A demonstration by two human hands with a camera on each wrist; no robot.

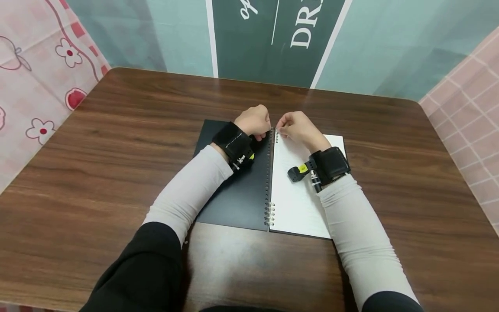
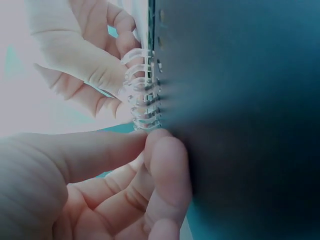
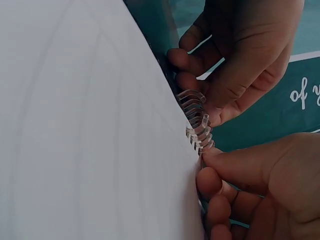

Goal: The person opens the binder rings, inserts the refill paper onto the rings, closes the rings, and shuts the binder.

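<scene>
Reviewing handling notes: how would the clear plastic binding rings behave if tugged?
The clear binding rings look thin, so probably springy and easy to bend. Both hands, left hand and right hand, pinch them at the notebook top, suggesting they snap open lightly.

Light grey sleeves over black upper sleeves, black wrist straps w/ yellow-tabbed cams, bare hands.

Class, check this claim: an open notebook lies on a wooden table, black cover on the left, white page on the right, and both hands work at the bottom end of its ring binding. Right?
Not quite. Both the left hand and right hand work at the top end of the ring binding of the notebook, the end farthest from the person; the head view shows it.
</scene>
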